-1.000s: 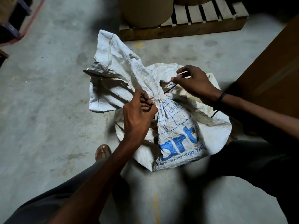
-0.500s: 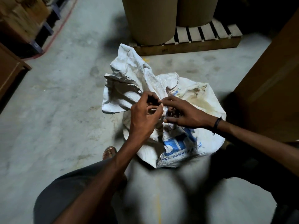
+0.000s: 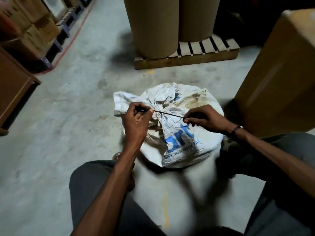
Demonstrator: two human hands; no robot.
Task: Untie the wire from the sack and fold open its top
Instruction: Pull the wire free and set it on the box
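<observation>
The wire [image 3: 167, 114] is stretched above the sack [image 3: 180, 143]. The left hand [image 3: 136, 121] and the right hand [image 3: 204, 119] each pinch one end of it.

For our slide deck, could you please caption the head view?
Both hands, left hand and right hand, stretch the wire taut above the white sack.

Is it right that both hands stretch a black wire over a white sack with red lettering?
Not quite: the head view shows blue lettering. The left hand and right hand do stretch the black wire over the white sack.
</observation>
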